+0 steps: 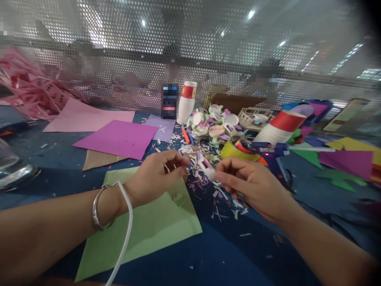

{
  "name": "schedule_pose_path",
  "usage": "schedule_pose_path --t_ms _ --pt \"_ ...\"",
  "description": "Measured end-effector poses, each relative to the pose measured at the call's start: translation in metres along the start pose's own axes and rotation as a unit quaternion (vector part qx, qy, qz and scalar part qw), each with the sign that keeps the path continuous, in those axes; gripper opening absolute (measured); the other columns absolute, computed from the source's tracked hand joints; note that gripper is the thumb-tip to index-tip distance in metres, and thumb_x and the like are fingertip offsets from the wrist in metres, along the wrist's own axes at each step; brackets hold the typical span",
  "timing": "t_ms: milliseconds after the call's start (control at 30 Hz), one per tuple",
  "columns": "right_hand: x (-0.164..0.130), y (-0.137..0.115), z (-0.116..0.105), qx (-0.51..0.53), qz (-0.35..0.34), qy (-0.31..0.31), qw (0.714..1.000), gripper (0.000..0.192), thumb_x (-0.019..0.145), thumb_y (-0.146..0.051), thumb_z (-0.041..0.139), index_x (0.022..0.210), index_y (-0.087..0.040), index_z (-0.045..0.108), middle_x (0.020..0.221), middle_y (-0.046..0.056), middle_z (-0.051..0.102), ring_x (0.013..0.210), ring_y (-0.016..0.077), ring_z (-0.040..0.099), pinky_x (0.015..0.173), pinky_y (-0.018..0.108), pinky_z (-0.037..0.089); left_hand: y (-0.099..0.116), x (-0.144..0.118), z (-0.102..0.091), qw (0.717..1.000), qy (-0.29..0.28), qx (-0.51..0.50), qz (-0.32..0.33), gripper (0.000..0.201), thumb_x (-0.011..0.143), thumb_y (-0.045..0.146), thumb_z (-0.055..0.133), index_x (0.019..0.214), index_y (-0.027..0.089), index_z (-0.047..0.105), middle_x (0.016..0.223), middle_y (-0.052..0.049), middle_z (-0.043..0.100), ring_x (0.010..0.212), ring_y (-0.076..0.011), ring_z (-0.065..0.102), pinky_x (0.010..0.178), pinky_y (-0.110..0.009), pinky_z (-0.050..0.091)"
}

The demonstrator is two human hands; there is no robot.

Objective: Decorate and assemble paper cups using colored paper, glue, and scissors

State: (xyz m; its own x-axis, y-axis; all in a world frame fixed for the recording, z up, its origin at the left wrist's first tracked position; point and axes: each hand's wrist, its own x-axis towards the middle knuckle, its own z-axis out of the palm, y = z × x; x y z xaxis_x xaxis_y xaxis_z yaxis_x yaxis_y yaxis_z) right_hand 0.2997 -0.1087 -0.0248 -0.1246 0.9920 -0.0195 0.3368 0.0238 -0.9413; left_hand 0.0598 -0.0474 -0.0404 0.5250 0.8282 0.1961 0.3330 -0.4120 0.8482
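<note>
Right hand (pixel 253 184) pinches a small white piece (pixel 207 170) at its fingertips, between both hands. Left hand (pixel 157 172) is curled nearby; whether it grips anything, I cannot tell. A loose pinch could drop the piece among the scraps (pixel 198 187) below — or a careless reach could brush the lit glue gun (pixel 269 150) just beyond the right hand. The piece's long axis slants from the right fingertips forward and leftward.

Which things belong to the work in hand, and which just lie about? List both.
Likely in use: white piece in the right hand; green sheet beneath the left hand; glue gun, light lit.

Apparently lying about: pink sheet; lilac sheet; brown sheet; paper scraps.
</note>
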Motion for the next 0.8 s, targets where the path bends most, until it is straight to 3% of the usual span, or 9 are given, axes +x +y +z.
schedule_pose_path --t_ms 133,233,333,433,533,633,800 --pt "0.002 -0.001 0.002 0.233 0.084 0.014 0.969 0.025 0.083 -0.039 0.079 0.084 -0.021 0.062 0.065 -0.004 0.052 0.050 0.0059 0.043 0.041 0.017 0.033 -0.004 -0.001 0.004 0.996 -0.014 -0.088 -0.028 0.029 0.092 0.033 0.064 0.117 0.019 0.062 0.113 -0.009 0.071 0.093 -0.0208 0.068 0.075 -0.034 0.055" --pt "0.005 -0.001 0.004 0.305 0.094 0.016 0.948 0.027 0.082 -0.036 0.081 0.079 -0.019 0.060 0.072 -0.004 0.052 0.051 0.0046 0.044 0.040 0.015 0.034 -0.001 -0.004 0.009 0.992 -0.040 -0.117 -0.021 0.043 0.090 0.035 0.068 0.128 0.021 0.055 0.131 -0.012 0.062 0.102 -0.0221 0.067 0.075 -0.034 0.058" --pt "0.005 -0.001 0.007 0.317 0.085 0.001 0.944 0.028 0.084 -0.037 0.078 0.078 -0.019 0.058 0.072 -0.004 0.050 0.050 0.0047 0.043 0.039 0.016 0.034 0.005 -0.008 0.012 0.994 -0.053 -0.100 -0.005 0.053 0.089 0.036 0.070 0.135 0.022 0.048 0.136 -0.013 0.057 0.103 -0.0215 0.066 0.074 -0.032 0.058" --pt "0.002 -0.001 0.011 0.251 0.072 -0.014 0.965 0.026 0.088 -0.041 0.073 0.084 -0.020 0.057 0.069 -0.005 0.049 0.049 0.0060 0.043 0.040 0.017 0.034 0.009 -0.010 0.013 0.996 -0.044 -0.080 0.011 0.058 0.087 0.036 0.073 0.136 0.021 0.046 0.131 -0.013 0.058 0.096 -0.0192 0.065 0.076 -0.032 0.058" --pt "-0.002 -0.002 0.018 0.064 0.011 -0.048 0.997 0.023 0.093 -0.041 0.066 0.086 -0.021 0.059 0.067 -0.004 0.050 0.052 0.0087 0.046 0.046 0.020 0.039 0.010 -0.011 0.012 0.995 -0.044 -0.089 0.013 0.066 0.083 0.036 0.077 0.137 0.021 0.043 0.130 -0.012 0.057 0.092 -0.0182 0.064 0.075 -0.032 0.057" --pt "-0.007 -0.005 0.026 -0.111 -0.090 -0.074 0.987 0.016 0.096 -0.032 0.060 0.085 -0.021 0.061 0.074 -0.001 0.058 0.063 0.0117 0.052 0.054 0.023 0.042 0.011 -0.012 0.012 0.995 -0.054 -0.088 0.008 0.073 0.079 0.037 0.081 0.139 0.021 0.043 0.129 -0.012 0.055 0.098 -0.0202 0.062 0.079 -0.033 0.056" --pt "-0.009 -0.008 0.031 -0.172 -0.156 -0.058 0.971 0.015 0.098 -0.029 0.057 0.088 -0.021 0.064 0.076 -0.001 0.062 0.065 0.0113 0.054 0.058 0.022 0.043 0.009 -0.013 0.017 0.985 -0.060 -0.159 0.012 0.069 0.082 0.036 0.079 0.139 0.019 0.043 0.123 -0.010 0.058 0.097 -0.0195 0.063 0.083 -0.034 0.055"
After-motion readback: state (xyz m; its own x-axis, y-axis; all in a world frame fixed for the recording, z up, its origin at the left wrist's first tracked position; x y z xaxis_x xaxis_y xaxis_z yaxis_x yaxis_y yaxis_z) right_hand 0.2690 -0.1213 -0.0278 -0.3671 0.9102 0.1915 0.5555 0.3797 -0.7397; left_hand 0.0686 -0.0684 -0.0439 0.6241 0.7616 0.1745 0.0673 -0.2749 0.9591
